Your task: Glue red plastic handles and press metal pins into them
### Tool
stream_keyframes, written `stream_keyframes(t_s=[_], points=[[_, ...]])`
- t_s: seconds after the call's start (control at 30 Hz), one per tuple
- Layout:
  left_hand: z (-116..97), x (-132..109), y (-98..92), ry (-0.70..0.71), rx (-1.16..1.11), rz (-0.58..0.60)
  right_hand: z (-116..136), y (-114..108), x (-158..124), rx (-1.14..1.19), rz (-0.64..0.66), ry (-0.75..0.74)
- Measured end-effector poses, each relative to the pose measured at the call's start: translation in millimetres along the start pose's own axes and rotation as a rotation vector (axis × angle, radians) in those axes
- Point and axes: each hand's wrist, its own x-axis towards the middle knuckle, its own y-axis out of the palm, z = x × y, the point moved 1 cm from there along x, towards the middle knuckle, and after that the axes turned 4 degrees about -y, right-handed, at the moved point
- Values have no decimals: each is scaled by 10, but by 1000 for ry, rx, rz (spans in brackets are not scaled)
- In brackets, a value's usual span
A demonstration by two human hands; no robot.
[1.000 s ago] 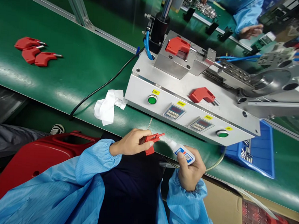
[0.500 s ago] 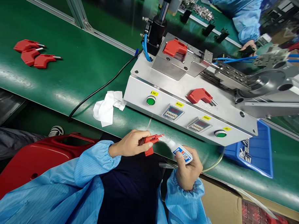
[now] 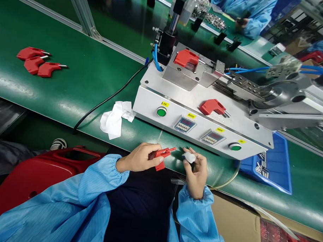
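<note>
My left hand [image 3: 139,157] is closed on a red plastic handle part [image 3: 162,155], held level over the near edge of the green belt [image 3: 72,86]. My right hand [image 3: 195,171] grips a small white glue bottle [image 3: 189,157], turned so that only its white end shows between the fingers. The bottle tip sits a short way right of the red part and is not touching it. Just behind both hands stands the grey press machine [image 3: 204,112], with one red handle [image 3: 187,59] seated in its fixture and another red handle [image 3: 213,107] lying on its top plate.
Three red handles with metal pins [image 3: 37,62] lie on the belt at far left. A crumpled white wipe [image 3: 115,119] and a black cable [image 3: 109,96] lie left of the machine. A blue tray [image 3: 271,165] of metal pins sits at right. Another person's sleeve [image 3: 247,11] shows at the top.
My right hand has pulled the glue bottle back from the red part and turned it, so its label no longer shows. My left hand has stayed put with the part.
</note>
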Motion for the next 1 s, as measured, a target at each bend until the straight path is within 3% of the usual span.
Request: stream_keyframes(t_s=[0.17,1.0], points=[[17,-7,3,0,-13,-2,-21,-14,29,-118,14,-78],[22,-21,25,33,45,8,-80,-41,37,-244,-13,-92]])
